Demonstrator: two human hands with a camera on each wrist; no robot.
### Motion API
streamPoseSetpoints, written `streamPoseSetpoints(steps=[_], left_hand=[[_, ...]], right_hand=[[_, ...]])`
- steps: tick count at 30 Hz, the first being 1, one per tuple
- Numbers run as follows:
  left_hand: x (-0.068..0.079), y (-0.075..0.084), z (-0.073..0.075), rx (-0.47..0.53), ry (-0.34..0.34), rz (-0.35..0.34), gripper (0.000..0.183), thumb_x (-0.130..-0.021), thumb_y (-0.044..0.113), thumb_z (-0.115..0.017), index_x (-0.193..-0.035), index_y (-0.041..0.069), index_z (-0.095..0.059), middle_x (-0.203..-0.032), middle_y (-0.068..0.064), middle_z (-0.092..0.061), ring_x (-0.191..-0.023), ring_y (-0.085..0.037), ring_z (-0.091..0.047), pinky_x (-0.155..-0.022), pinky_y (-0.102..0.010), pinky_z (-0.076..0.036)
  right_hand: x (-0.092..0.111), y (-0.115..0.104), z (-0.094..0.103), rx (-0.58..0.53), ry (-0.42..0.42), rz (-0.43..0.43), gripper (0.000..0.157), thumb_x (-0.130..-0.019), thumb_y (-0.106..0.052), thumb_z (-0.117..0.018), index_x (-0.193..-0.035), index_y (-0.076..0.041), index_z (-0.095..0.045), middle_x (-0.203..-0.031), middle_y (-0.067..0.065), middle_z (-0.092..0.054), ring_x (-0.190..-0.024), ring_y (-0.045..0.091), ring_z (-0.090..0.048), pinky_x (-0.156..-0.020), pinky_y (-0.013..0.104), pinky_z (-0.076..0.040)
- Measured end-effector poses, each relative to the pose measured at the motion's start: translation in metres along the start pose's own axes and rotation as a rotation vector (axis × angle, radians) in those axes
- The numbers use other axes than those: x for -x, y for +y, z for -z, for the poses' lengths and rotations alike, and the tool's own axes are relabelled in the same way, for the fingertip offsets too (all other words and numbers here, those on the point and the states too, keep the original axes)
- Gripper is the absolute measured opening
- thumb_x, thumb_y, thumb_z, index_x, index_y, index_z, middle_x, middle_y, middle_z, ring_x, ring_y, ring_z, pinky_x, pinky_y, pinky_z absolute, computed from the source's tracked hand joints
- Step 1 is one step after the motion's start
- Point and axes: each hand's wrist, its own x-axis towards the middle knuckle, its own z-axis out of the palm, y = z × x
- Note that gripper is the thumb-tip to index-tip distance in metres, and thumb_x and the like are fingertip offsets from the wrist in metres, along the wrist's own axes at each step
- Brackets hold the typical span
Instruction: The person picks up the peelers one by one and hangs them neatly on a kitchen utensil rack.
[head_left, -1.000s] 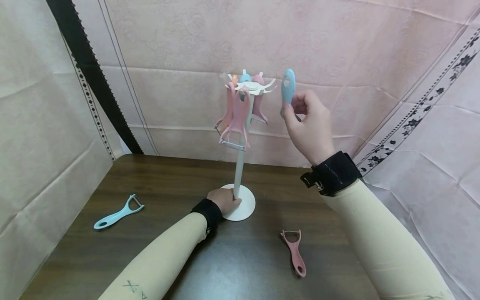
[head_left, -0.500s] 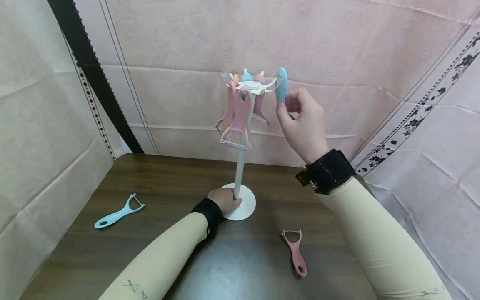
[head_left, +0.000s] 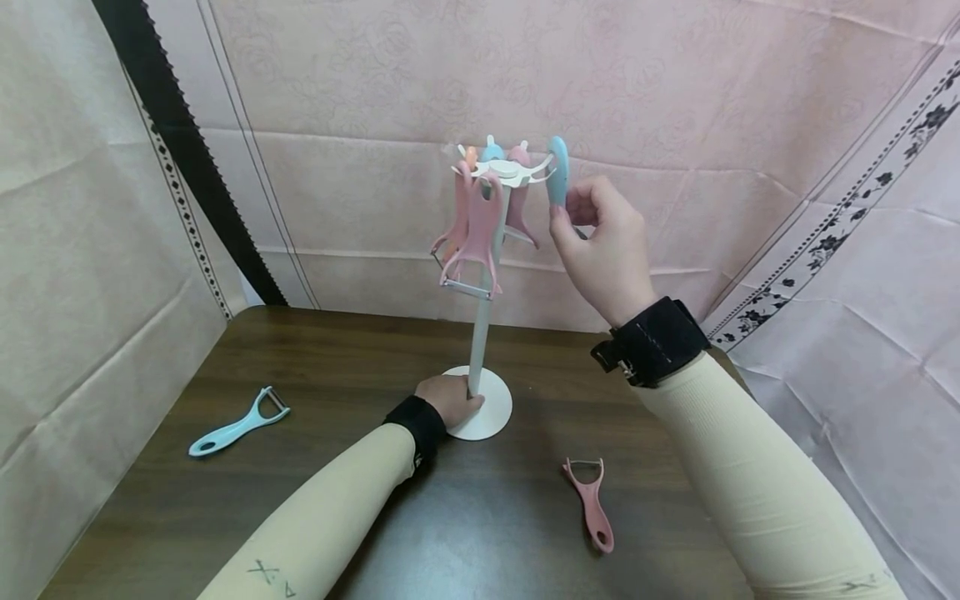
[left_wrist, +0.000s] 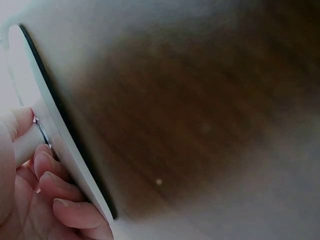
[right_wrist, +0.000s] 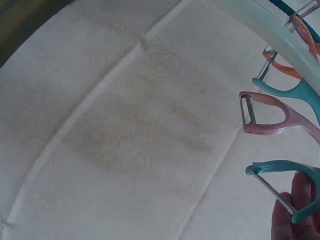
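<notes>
My left hand (head_left: 447, 400) grips the foot of a white stand's pole (head_left: 480, 333), just above its round base (head_left: 495, 421). In the left wrist view the curled fingers (left_wrist: 75, 212) lie close against that base. High on the right, my right hand (head_left: 609, 250) pinches a blue peeler (head_left: 557, 175) upright, handle end up. Its handle hole is at the tip of a right-hand hook on the stand's white hook ring (head_left: 510, 172); whether the hook passes through is hard to tell. The right wrist view shows the peeler's blade end (right_wrist: 280, 166) beside the fingers.
Several peelers hang from the ring, including a pink peeler (head_left: 480, 237) in front and blue and orange ones behind. On the brown table (head_left: 337, 350) lie a light blue peeler (head_left: 238, 425) at left and a pink peeler (head_left: 591, 504) at right front. Patterned cloth (head_left: 360, 83) hangs behind.
My right hand has moved left with the blue peeler, bringing its handle hole from beside the ring to the hook's tip. The left hand has stayed on the pole.
</notes>
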Motion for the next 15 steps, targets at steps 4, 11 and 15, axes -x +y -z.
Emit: streamPoseSetpoints(steps=[4, 11, 15], left_hand=[[0.0009, 0.0006, 0.0013, 0.01, -0.004, 0.004, 0.035, -0.095, 0.041, -0.056, -0.107, 0.012, -0.069, -0.075, 0.003, -0.065, -0.074, -0.017, -0.06, -0.069, -0.038, -0.048], [0.0011, 0.0002, 0.0015, 0.008, 0.003, -0.003, 0.035, -0.095, 0.042, -0.056, -0.108, 0.012, -0.069, -0.077, 0.002, -0.065, -0.076, -0.018, -0.061, -0.07, -0.038, -0.049], [0.0029, 0.0011, 0.0033, 0.014, -0.005, 0.002, 0.035, -0.095, 0.042, -0.056, -0.107, 0.011, -0.069, -0.074, 0.003, -0.064, -0.074, -0.018, -0.06, -0.07, -0.038, -0.048]], right_hand=[[0.0004, -0.0009, -0.0006, 0.001, -0.008, -0.003, 0.013, -0.093, -0.017, -0.061, -0.101, -0.006, -0.06, -0.091, -0.001, -0.064, -0.08, 0.003, -0.06, -0.076, 0.026, -0.049], [0.0035, 0.0013, -0.0027, -0.004, -0.032, 0.004, 0.013, -0.092, -0.017, -0.062, -0.1, -0.006, -0.06, -0.091, 0.0, -0.064, -0.08, 0.005, -0.06, -0.073, 0.029, -0.05], [0.0049, 0.0013, -0.0035, -0.018, -0.052, 0.005, 0.013, -0.092, -0.016, -0.062, -0.101, -0.007, -0.06, -0.091, -0.001, -0.063, -0.08, 0.005, -0.06, -0.072, 0.03, -0.051]])
